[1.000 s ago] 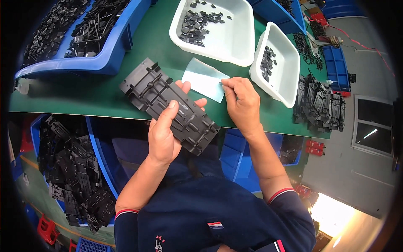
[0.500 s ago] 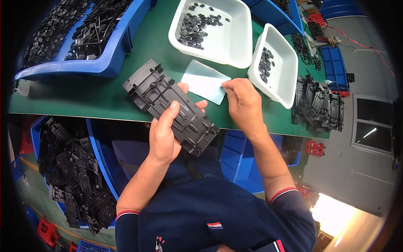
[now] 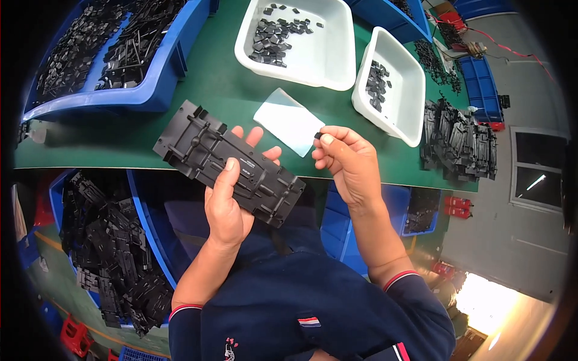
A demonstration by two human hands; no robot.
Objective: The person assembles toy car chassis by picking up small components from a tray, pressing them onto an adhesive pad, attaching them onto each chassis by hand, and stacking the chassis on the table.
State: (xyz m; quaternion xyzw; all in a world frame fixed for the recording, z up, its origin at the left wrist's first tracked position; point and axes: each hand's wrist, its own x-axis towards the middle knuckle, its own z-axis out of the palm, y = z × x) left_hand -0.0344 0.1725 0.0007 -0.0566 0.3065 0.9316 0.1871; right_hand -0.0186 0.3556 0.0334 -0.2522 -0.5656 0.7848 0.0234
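My left hand (image 3: 227,204) grips a long black plastic toy-car chassis (image 3: 241,170), thumb across its top face and fingertips showing past the far edge. The chassis is tilted, its far end pointing up and left, above the table's front edge. Between the thumb and forefinger of my right hand (image 3: 349,156) is a small black plastic piece (image 3: 318,136). That hand is to the right of the chassis and apart from it. Beyond, a pale translucent sheet (image 3: 288,120) lies on the green table (image 3: 217,84), its near corner close to my right fingertips.
Two white tubs (image 3: 331,36) (image 3: 415,90) hold small black pieces. A blue bin (image 3: 150,90) of black parts stands far left. Several chassis are stacked (image 3: 460,141) at the table's right end. Below left, a blue crate (image 3: 147,240) contains more chassis.
The chassis has shifted left and turned flatter in my left hand. My right hand has rotated and lowered slightly, bringing the small black piece into sight.
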